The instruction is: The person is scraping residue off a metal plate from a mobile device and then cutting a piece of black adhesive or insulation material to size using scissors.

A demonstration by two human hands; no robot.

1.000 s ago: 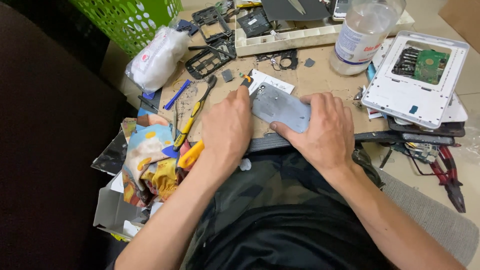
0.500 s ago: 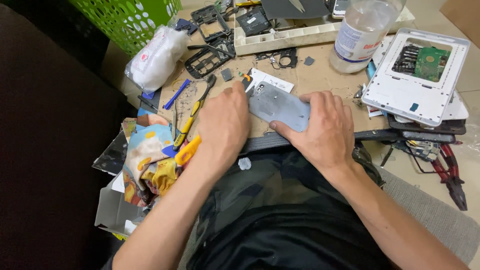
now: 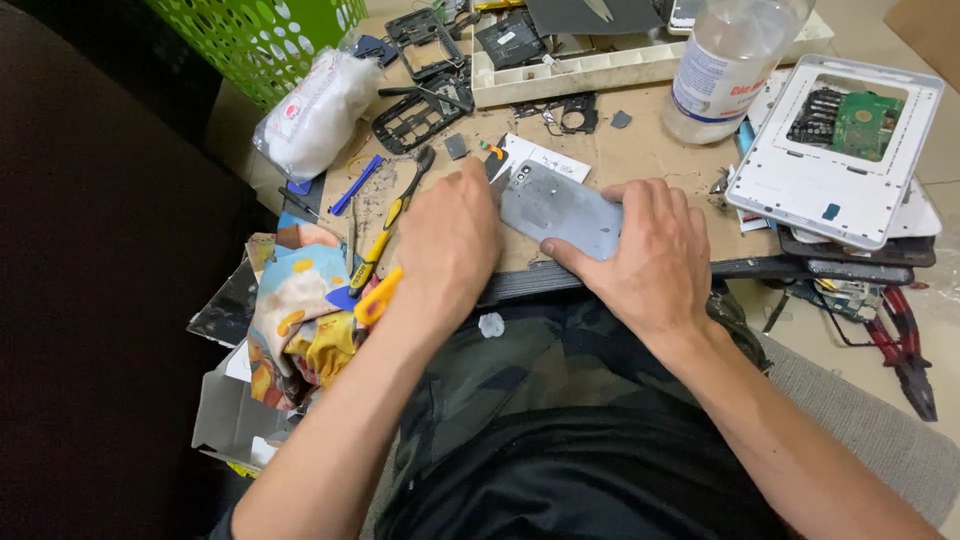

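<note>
Both hands on grey phone (image 3: 560,210), back cover on: right hand (image 3: 650,250) clamps it to bench (image 3: 640,150), left hand (image 3: 450,240) works top corner w/ small tool. Opening barely begun, I'd say.

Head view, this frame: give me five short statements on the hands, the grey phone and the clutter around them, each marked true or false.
1. The right hand lies on the grey phone, pressing it to the cardboard board. True.
2. The left hand is at the phone's camera end. True.
3. The phone lies screen up. False: its back faces up, camera lenses showing.
4. The clear plastic bottle lies on its side. False: it stands upright at the far edge of the board.
5. The opened white device sits to the left of the hands. False: it is to their right, green circuit board exposed.
</note>
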